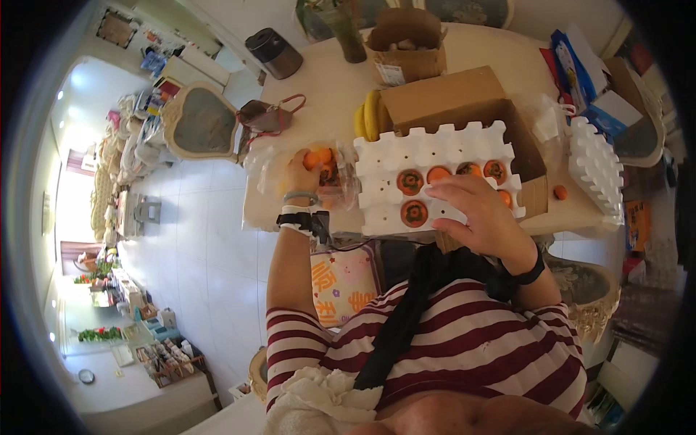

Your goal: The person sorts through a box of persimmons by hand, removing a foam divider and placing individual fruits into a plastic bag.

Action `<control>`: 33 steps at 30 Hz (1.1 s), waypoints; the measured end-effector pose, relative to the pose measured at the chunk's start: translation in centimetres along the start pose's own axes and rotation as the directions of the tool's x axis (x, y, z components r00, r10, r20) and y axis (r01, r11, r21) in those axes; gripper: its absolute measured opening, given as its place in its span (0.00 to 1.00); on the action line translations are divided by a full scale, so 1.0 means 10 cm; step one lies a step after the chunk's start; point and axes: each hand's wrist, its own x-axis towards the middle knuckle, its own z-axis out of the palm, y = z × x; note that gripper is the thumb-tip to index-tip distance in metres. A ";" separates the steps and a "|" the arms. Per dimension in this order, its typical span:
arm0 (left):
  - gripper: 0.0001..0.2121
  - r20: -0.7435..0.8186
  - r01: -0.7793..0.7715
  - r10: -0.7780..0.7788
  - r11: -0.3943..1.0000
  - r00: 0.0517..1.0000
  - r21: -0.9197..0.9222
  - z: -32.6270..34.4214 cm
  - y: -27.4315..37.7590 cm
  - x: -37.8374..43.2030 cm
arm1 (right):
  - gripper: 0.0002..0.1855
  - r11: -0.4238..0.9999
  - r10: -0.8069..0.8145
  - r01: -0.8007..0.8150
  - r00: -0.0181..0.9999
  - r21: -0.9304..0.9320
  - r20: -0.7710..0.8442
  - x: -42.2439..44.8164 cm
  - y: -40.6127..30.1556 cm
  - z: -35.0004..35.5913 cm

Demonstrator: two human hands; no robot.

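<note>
A white foam fruit tray (391, 163) lies over the front of an open cardboard box (443, 98). Several orange persimmons (414, 213) with green calyxes sit in its cups, others being bare. My right hand (473, 212) hovers over the tray's right part, fingers spread and nothing visible in it. At the left, my left hand (303, 173) is closed around an orange persimmon (311, 160). It is over a clear plastic container (348, 187) holding more persimmons (328, 175), with clear plastic film around it.
Bananas (371, 117) lie left of the box. Behind are a smaller cardboard box (408, 60), a glass vase (353, 49) and a dark bin (273, 53). A small bag (266, 117) sits at the left. A second foam tray (595, 166) and a loose orange fruit (560, 192) are at the right.
</note>
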 end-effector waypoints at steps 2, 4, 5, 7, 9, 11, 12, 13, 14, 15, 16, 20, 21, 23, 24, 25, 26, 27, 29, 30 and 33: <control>0.15 0.188 -0.194 0.087 0.702 0.978 0.685 0.08 -0.06 0.04 | 0.20 0.995 0.047 -0.048 0.999 -0.083 -0.019 -0.01 0.03 -0.05; 0.14 0.331 -0.333 0.123 0.622 0.935 0.709 0.18 -0.11 0.03 | 0.19 0.983 0.102 -0.111 0.992 -0.148 -0.071 -0.05 0.12 -0.05; 0.14 0.450 -0.449 0.135 0.525 0.883 0.723 0.21 -0.16 0.02 | 0.19 0.968 0.134 -0.155 0.984 -0.198 -0.115 -0.06 0.16 -0.06; 0.14 0.479 -0.492 0.181 0.551 0.859 0.674 0.29 -0.24 -0.03 | 0.18 0.952 0.186 -0.201 0.979 -0.229 -0.086 -0.09 0.19 -0.12; 0.17 0.455 -0.517 0.258 0.548 0.852 0.657 0.32 -0.24 -0.11 | 0.18 0.955 0.240 -0.255 0.965 -0.151 -0.108 -0.14 0.26 -0.07; 0.22 0.486 -0.548 0.267 0.535 0.832 0.643 0.38 -0.47 -0.18 | 0.16 0.947 0.217 -0.237 0.970 -0.219 -0.112 -0.16 0.33 0.00; 0.24 0.466 -0.570 0.333 0.551 0.820 0.610 0.38 -0.51 -0.23 | 0.15 0.935 0.189 -0.216 0.975 -0.280 -0.121 -0.16 0.36 0.05; 0.26 0.439 -0.591 0.395 0.563 0.807 0.578 0.38 -0.55 -0.26 | 0.15 0.936 0.190 -0.217 0.974 -0.278 -0.122 -0.16 0.38 0.11; 0.26 0.400 -0.578 0.418 0.563 0.816 0.590 0.40 -0.62 -0.26 | 0.13 0.925 0.182 -0.208 0.977 -0.319 -0.107 -0.13 0.40 0.19; 0.26 0.404 -0.581 0.418 0.563 0.814 0.588 0.39 -0.61 -0.25 | 0.12 0.910 0.180 -0.202 0.979 -0.361 -0.094 -0.11 0.42 0.26; 0.23 0.363 -0.534 0.392 0.651 0.845 0.540 0.36 -0.52 -0.23 | 0.12 0.908 0.188 -0.211 0.977 -0.362 -0.098 -0.08 0.43 0.32; 0.15 0.168 -0.447 0.415 0.807 0.894 0.385 0.17 0.57 -0.29 | 0.11 0.826 0.263 -0.261 0.962 -0.500 -0.067 -0.05 0.54 0.49; 0.15 0.060 -0.400 0.401 0.865 0.914 0.303 0.12 0.87 -0.35 | 0.14 0.803 0.303 -0.269 0.953 -0.531 -0.025 -0.04 0.56 0.54; 0.14 0.179 -0.553 0.525 0.812 0.832 0.186 0.14 1.26 -0.47 | 0.14 0.803 0.292 -0.261 0.956 -0.536 -0.027 0.00 0.54 0.61; 0.12 0.276 -0.680 0.645 0.731 0.712 0.046 0.16 1.47 -0.52 | 0.14 0.800 0.283 -0.256 0.958 -0.543 -0.035 0.01 0.53 0.63; 0.13 0.409 -0.729 0.682 0.682 0.606 -0.056 0.17 1.76 -0.55 | 0.14 0.798 0.285 -0.258 0.958 -0.545 -0.035 0.00 0.55 0.64; 0.13 0.467 -0.749 0.669 0.662 0.578 -0.021 0.27 1.77 -0.61 | 0.15 0.803 0.264 -0.241 0.964 -0.545 -0.037 0.00 0.54 0.66; 0.13 0.465 -0.750 0.670 0.662 0.580 -0.019 0.33 1.80 -0.65 | 0.15 0.807 0.247 -0.230 0.968 -0.544 -0.043 0.00 0.54 0.67; 0.13 0.559 -0.748 0.570 0.647 0.602 0.146 0.40 1.85 -0.70 | 0.15 0.796 0.249 -0.239 0.967 -0.556 -0.060 0.00 0.52 0.67; 0.11 0.520 -0.761 0.602 0.630 0.606 0.157 0.42 1.84 -0.70 | 0.16 0.785 0.257 -0.255 0.963 -0.565 -0.078 -0.01 0.51 0.68; 0.07 0.530 -0.782 0.606 0.589 0.594 0.203 0.52 1.77 -0.65 | 0.16 0.798 0.285 -0.294 0.953 -0.526 -0.101 0.01 0.52 0.72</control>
